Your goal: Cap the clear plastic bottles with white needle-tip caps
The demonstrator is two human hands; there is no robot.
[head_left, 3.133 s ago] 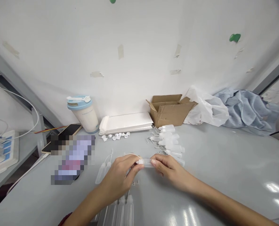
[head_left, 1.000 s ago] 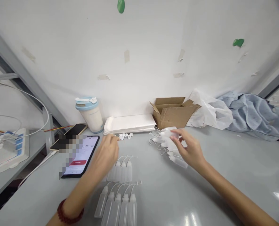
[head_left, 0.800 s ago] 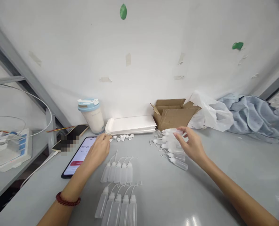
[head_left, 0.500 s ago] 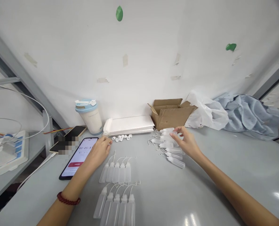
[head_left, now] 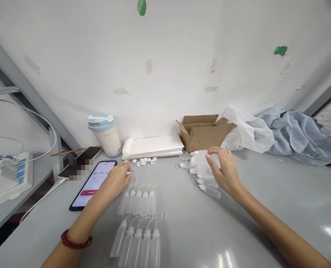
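Note:
My left hand [head_left: 117,180] is closed, fingertips together around a small white cap [head_left: 129,172] that shows just beyond them; a thin tip seems to stick out of it. Right behind those fingers lies a cluster of loose white caps [head_left: 143,162]. On the right, my right hand [head_left: 225,169] hovers over a loose pile of clear squeeze bottles [head_left: 210,191] with thin tethered tips, thumb and forefinger apart and nothing visible between them. Two rows of similar bottles, an upper row [head_left: 137,203] and a lower row [head_left: 137,245], lie between my forearms.
A phone with a running timer [head_left: 91,190] lies under my left wrist, beside a second phone [head_left: 83,160] and a lidded cup [head_left: 106,137]. White padded envelopes [head_left: 154,146], an opened cardboard box [head_left: 207,136], a plastic bag [head_left: 246,130] and blue cloth [head_left: 296,136] line the wall.
My right hand has lifted slightly off the pile, its thumb and forefinger opening away from a bottle. My left hand has shifted slightly, and a white cap now shows at its fingertips.

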